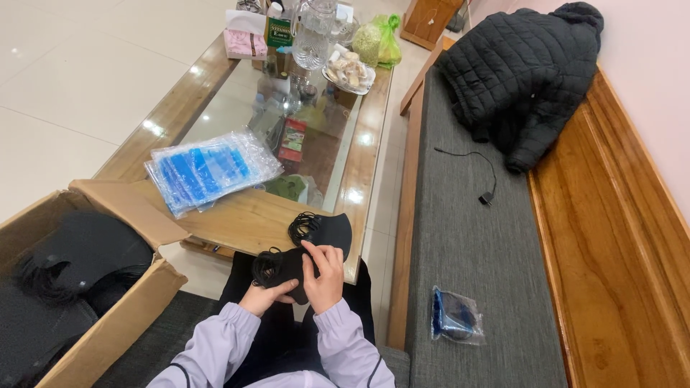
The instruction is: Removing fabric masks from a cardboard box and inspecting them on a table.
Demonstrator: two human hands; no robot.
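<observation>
While hands [302,284] hold mask [286,267], glass-topped table [251,215], grey bench [467,237]

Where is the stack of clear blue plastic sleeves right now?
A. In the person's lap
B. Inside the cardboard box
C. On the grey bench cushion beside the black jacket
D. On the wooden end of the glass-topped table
D: the stack of blue plastic sleeves lies on the table, at its wooden end and partly over the glass, apart from the cardboard box, while both hands hold a black mask nearer the person.
</observation>
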